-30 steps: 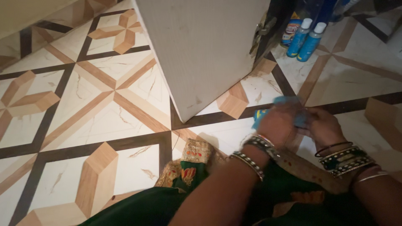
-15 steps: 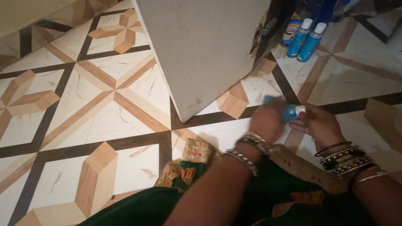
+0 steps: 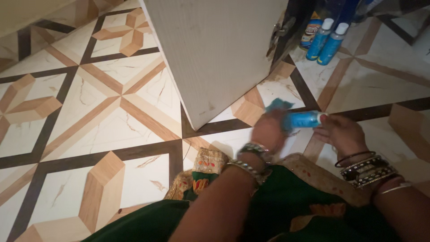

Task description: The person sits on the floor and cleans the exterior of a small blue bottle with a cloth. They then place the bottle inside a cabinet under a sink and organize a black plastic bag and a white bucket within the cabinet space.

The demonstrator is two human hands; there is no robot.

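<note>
1. The left hand is closed on a blue cloth; a corner of the cloth sticks up above the knuckles, toward 12 o'clock. The hand is blurred.
2. The right hand holds a blue bottle with its fingers at the white cap end. The bottle lies almost flat, cap toward 3 o'clock.
3. The bottle is between the two hands: its left end touches the cloth and the left hand, its right end is in the right hand's fingers.
4. Both wrists carry bangles, silver and dark ones.
5. Below the hands, at 6 o'clock, a green garment with a gold border covers the lap.
6. At 11 o'clock from the hands stands a pale cabinet door, open, its lower corner on the floor.
7. At 1 o'clock, well apart from the hands, two more blue bottles stand upright beside the door, with white caps.
8. All is on a tiled floor with a white, tan and dark brown pattern.
</note>
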